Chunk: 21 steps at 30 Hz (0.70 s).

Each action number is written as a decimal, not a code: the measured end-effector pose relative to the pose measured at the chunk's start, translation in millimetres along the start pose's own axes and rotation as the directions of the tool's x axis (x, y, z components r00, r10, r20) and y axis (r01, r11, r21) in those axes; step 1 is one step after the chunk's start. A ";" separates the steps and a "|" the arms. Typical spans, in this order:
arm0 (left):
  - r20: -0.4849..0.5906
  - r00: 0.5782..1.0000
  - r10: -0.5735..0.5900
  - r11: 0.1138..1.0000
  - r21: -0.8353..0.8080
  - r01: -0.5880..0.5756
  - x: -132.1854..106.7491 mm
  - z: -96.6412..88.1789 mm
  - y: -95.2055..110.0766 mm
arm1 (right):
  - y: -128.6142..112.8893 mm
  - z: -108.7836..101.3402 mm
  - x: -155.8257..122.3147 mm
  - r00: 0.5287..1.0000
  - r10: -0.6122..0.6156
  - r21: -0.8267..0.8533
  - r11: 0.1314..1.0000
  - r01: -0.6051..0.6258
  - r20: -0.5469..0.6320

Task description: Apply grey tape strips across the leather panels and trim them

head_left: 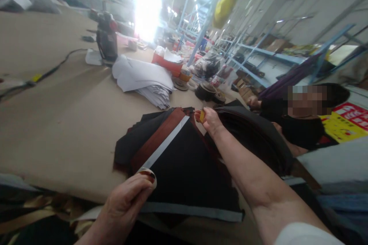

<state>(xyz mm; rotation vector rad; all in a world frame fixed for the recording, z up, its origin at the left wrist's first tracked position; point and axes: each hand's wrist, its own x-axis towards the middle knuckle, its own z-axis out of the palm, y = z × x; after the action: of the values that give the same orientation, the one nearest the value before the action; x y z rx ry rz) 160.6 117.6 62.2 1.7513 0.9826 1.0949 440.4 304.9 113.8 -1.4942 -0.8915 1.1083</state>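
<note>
Near the bench's (66, 130) front edge, left hand (125, 198) clamps the light-looking tape roll (154, 179) by its rim; right hand (211, 120) pinches something yellow (202, 116), unclear.

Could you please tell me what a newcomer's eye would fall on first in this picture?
Probably the white glare at the top, left of centre. Next, perhaps, the pale strip running diagonally over the black fabric in the middle, with the left hand holding a tape roll at its near end and the right hand holding a small yellow object by its far end.
</note>
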 end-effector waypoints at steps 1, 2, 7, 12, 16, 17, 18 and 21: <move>-0.014 1.000 -0.015 1.000 0.013 0.015 -0.4 -0.2 -1.9 | 1.5 -10.7 -7.1 0.999 -0.034 -0.050 0.998 0.033 -0.010; -0.030 0.999 -0.031 0.999 0.019 0.032 -0.6 -0.3 -3.9 | 4.1 -20.9 -18.0 0.998 -0.059 -0.107 0.993 0.059 0.001; -0.054 0.996 -0.077 0.997 0.019 0.078 -1.6 -2.6 -10.9 | 25.7 -58.1 -89.1 0.989 -0.071 -0.370 0.922 0.116 0.133; -0.047 0.991 -0.123 0.991 0.045 0.125 -2.7 -2.4 -12.2 | 43.2 -67.5 -111.1 0.990 -0.087 -0.647 0.751 0.136 0.107; -0.084 0.983 -0.161 0.985 0.051 0.166 0.2 -1.3 -9.0 | 48.1 -64.6 -102.6 0.987 -0.065 -0.663 0.734 0.148 0.148; -0.094 0.980 -0.176 0.982 0.050 0.181 1.3 -3.1 -8.0 | 47.5 -63.5 -102.4 0.985 -0.063 -0.647 0.747 0.151 0.158; -0.104 0.975 -0.196 0.978 0.051 0.202 2.5 -5.9 -7.0 | 45.8 -62.3 -104.1 0.985 -0.066 -0.632 0.760 0.155 0.161; -0.160 0.962 -0.219 0.966 0.105 0.237 7.6 -17.2 -4.9 | 34.5 -57.0 -123.4 0.975 -0.128 -0.535 0.819 0.207 0.181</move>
<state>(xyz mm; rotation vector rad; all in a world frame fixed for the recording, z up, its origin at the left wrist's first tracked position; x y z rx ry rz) 146.1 130.2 64.6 1.6208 1.3339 1.0436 457.4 165.9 106.4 -1.7689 -1.5084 0.8635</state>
